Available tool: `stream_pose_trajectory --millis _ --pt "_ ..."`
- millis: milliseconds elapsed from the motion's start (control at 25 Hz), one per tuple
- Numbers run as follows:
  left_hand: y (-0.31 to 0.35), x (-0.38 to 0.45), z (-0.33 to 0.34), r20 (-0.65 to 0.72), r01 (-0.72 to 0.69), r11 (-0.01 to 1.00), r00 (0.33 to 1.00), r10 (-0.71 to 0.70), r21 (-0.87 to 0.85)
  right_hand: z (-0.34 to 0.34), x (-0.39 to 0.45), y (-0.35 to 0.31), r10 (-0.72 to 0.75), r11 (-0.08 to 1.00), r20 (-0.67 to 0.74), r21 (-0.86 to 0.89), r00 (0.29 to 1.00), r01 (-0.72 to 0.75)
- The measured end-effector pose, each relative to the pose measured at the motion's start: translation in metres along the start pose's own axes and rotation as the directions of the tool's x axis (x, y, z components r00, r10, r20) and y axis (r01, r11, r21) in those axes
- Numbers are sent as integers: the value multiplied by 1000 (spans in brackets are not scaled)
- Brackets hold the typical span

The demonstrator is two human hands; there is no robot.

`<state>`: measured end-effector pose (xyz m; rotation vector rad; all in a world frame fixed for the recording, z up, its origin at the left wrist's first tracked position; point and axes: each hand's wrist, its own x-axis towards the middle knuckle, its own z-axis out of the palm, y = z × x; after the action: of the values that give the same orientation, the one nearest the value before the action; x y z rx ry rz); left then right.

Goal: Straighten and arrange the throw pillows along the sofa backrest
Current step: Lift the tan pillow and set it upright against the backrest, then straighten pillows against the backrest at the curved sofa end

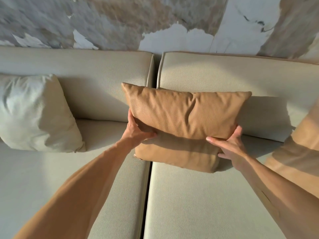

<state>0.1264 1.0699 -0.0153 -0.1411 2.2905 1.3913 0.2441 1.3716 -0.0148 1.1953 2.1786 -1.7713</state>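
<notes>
At the sofa's (207,195) centre seam, against the backrest (224,73), a tan pillow (183,121) is gripped at both sides: left hand (136,131) and right hand (229,144), fingers wrapped round its edges. A cream pillow (34,114) is propped far left; another tan pillow (296,149) is seen at right edge.

Your tan leather pillow (186,121) leans upright on the backrest (224,75) at center; cream pillow (36,114) at nine o'clock.

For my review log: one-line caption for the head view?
Both hands, left hand and right hand, grip tan pillow against sofa backrest.
</notes>
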Motion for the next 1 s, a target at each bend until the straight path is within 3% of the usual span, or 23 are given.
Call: stream_pose_trajectory --millis 160,320,520,640,800,1000 --pt "7 0 0 -20 -3 999 1000 3 44 2 4 -6 -1 996 -12 -87 1000 0" --pt "12 -16 -5 -19 -11 998 1000 12 69 -5 -9 -19 -145 970 -97 -209 985 123" --pt "30 -54 -21 8 -90 979 996 90 182 -24 -57 -63 -321 883 -21 -368 947 291" --pt "55 -87 -40 -33 -136 961 988 148 242 -37 -92 -92 -394 784 94 -484 914 388" --pt "88 -146 -74 -127 -218 901 951 283 376 -55 -149 -115 -434 626 146 -660 889 415" --pt "140 -245 -119 -234 -213 835 898 371 508 -90 -228 -171 -564 421 237 -741 791 522"
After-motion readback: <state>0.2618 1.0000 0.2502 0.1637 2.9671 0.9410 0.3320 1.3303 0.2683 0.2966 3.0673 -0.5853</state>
